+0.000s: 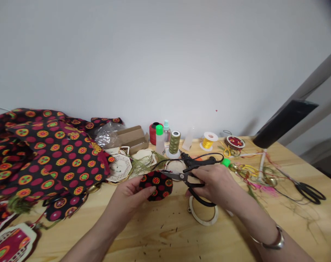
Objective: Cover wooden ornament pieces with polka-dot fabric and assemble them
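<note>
Pinched between the thumb and fingers of my left hand [135, 194] is a round piece of black fabric [160, 187] with red dots and orange-green flower motifs. My right hand [213, 182] grips black-handled scissors [194, 182]. Their blades point left and meet the upper right edge of the fabric; whether they are fully closed is hard to make out. Below the right hand, a pale wooden ring [204, 221] lies on the table. Another light round frame [176, 167] sits behind the blades, beside a black tool [200, 160] with a cord.
A heap of patterned fabric [53, 156] covers the left. Along the wall stand a cardboard box [135, 138], a green-capped bottle [160, 140], an olive thread spool [175, 142] and a yellow spool [208, 141]. Rightward lie tangled cords [249, 173] and a second pair of scissors [310, 192].
</note>
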Demonstrator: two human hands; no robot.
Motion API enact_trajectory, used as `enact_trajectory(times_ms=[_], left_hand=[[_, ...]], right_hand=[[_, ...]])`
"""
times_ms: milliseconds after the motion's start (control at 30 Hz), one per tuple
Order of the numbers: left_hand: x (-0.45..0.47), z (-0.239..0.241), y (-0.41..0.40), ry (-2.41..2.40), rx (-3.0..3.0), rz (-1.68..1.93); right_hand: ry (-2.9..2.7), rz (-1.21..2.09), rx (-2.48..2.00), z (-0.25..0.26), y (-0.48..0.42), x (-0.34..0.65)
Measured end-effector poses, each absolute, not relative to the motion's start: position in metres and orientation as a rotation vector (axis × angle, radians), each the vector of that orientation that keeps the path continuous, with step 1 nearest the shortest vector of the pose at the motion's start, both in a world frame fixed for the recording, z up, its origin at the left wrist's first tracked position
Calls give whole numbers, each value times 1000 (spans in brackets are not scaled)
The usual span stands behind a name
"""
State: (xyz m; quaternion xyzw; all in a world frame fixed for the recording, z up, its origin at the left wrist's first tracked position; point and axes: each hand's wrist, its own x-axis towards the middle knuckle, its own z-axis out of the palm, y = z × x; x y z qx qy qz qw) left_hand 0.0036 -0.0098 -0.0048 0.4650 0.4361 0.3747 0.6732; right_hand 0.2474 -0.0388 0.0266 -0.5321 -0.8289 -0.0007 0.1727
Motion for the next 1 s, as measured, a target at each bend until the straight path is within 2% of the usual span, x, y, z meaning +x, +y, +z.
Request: enact_trajectory(times_ms=[367,1000], left_hand=[[3,-7,-10,967,1061,809],[2,-11,-7,934,1005,742]], right_hand=[[-2358,69,-1645,30,-41,244],[-2380,71,-1618,28,-41,244]])
